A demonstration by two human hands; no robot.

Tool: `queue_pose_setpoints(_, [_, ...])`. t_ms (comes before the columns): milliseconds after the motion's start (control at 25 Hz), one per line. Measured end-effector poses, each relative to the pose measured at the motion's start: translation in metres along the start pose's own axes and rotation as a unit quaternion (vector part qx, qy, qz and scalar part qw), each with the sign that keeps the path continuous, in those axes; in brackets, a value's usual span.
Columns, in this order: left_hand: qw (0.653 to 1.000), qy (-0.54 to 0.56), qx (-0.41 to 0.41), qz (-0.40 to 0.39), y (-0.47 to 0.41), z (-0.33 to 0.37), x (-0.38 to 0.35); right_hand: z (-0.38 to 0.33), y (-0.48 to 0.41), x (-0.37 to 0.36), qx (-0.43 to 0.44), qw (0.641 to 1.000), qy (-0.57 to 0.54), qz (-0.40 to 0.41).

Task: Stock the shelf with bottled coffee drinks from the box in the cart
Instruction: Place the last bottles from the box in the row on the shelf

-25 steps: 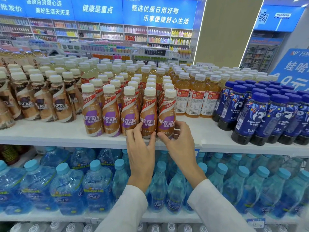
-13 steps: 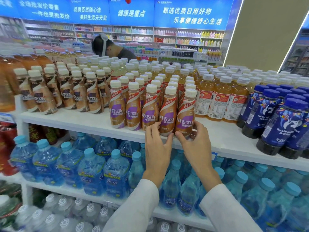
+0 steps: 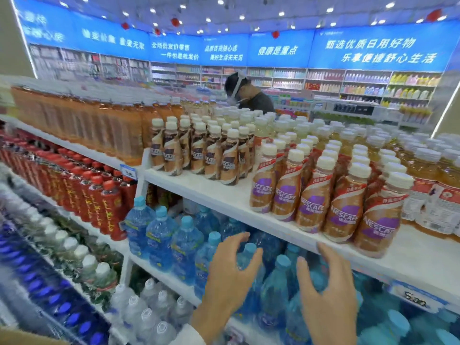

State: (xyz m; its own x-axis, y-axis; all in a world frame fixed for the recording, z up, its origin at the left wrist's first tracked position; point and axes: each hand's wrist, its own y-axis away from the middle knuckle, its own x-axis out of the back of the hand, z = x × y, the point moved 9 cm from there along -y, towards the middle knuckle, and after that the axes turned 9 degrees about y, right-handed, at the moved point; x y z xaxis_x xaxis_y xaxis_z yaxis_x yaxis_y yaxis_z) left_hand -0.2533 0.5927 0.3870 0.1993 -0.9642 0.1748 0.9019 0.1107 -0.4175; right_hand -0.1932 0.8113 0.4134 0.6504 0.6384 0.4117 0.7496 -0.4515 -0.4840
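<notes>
The white top shelf (image 3: 211, 192) runs across your view from the left edge down to the right, and its front edge passes just above your hands. Below it, a lower shelf (image 3: 159, 275) is packed with blue water bottles (image 3: 159, 237). To the left stands a block of red bottles (image 3: 94, 195), with orange tea bottles (image 3: 99, 125) massed on the level above them.

On the top shelf, toward its right end, amber bottles with red-and-white labels (image 3: 428, 195) stand behind and beside the coffee. The purple-label Nescafé bottles (image 3: 314, 202) form a front row of five, upright, shoulder to shoulder, close to the shelf's front edge, with more lined up behind them. To their left, set further back from the edge, is a cluster of brown-label Nescafé bottles (image 3: 211, 155), with bare shelf between the two groups.

Your left hand (image 3: 226, 277) hangs below the front edge, in front of the water bottles, fingers spread and slightly bent, holding nothing. Your right hand (image 3: 326, 290) is beside it, also spread and empty. Its fingertips reach up to the shelf's front edge under the purple row, though you cannot tell whether they touch it.

A small price tag (image 3: 128, 171) sits at the shelf's left corner.
</notes>
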Motion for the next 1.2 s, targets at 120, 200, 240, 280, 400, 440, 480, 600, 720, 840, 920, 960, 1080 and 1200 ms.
queue_pose_setpoints(120, [1.0, -0.013, 0.018, 0.006, -0.022, -0.031, 0.048, -0.032, 0.004, -0.057, -0.005, 0.999, -0.037, -0.037])
queue_pose_setpoints(200, [1.0, -0.009, 0.021, 0.014, -0.05, -0.047, 0.085, -0.057, -0.001, -0.098, -0.012, 0.997, -0.043, -0.07])
queue_pose_setpoints(240, [1.0, -0.009, 0.021, 0.021, -0.067, -0.053, 0.105, -0.07, -0.005, -0.119, -0.014, 0.995, -0.037, -0.095])
queue_pose_setpoints(280, [0.999, -0.009, 0.017, 0.03, -0.086, -0.06, 0.126, -0.083, -0.011, -0.141, -0.012, 0.993, -0.026, -0.114])
queue_pose_setpoints(400, [0.999, -0.009, -0.01, 0.052, -0.144, -0.073, 0.176, -0.116, -0.041, -0.189, 0.008, 0.993, 0.014, -0.119])
queue_pose_setpoints(440, [0.998, -0.006, -0.014, 0.053, -0.163, -0.076, 0.188, -0.123, -0.055, -0.201, 0.011, 0.994, 0.029, -0.109])
queue_pose_setpoints(480, [0.999, 0.0, -0.012, 0.051, -0.182, -0.08, 0.197, -0.129, -0.069, -0.213, 0.006, 0.994, 0.046, -0.098])
queue_pose_setpoints(600, [0.999, 0.014, -0.01, 0.042, -0.227, -0.08, 0.205, -0.135, -0.109, -0.232, -0.031, 0.994, 0.078, -0.063])
queue_pose_setpoints(720, [0.998, -0.003, -0.025, 0.057, -0.25, -0.075, 0.205, -0.127, -0.134, -0.248, -0.075, 0.993, 0.064, -0.067])
queue_pose_setpoints(840, [0.996, -0.002, -0.021, 0.087, -0.255, -0.076, 0.204, -0.122, -0.142, -0.257, -0.083, 0.993, 0.048, -0.074])
queue_pose_setpoints(920, [0.995, -0.006, -0.023, 0.093, -0.259, -0.077, 0.201, -0.12, -0.145, -0.257, -0.079, 0.993, 0.061, -0.057])
queue_pose_setpoints(960, [0.995, -0.005, -0.024, 0.096, -0.26, -0.077, 0.201, -0.12, -0.146, -0.257, -0.076, 0.994, 0.06, -0.051])
queue_pose_setpoints(1080, [0.994, -0.002, -0.018, 0.104, -0.265, -0.082, 0.201, -0.116, -0.147, -0.258, -0.067, 0.995, 0.055, -0.044])
queue_pose_setpoints(1200, [0.994, 0.001, -0.03, 0.107, -0.264, -0.087, 0.201, -0.113, -0.148, -0.258, -0.056, 0.996, 0.058, -0.044])
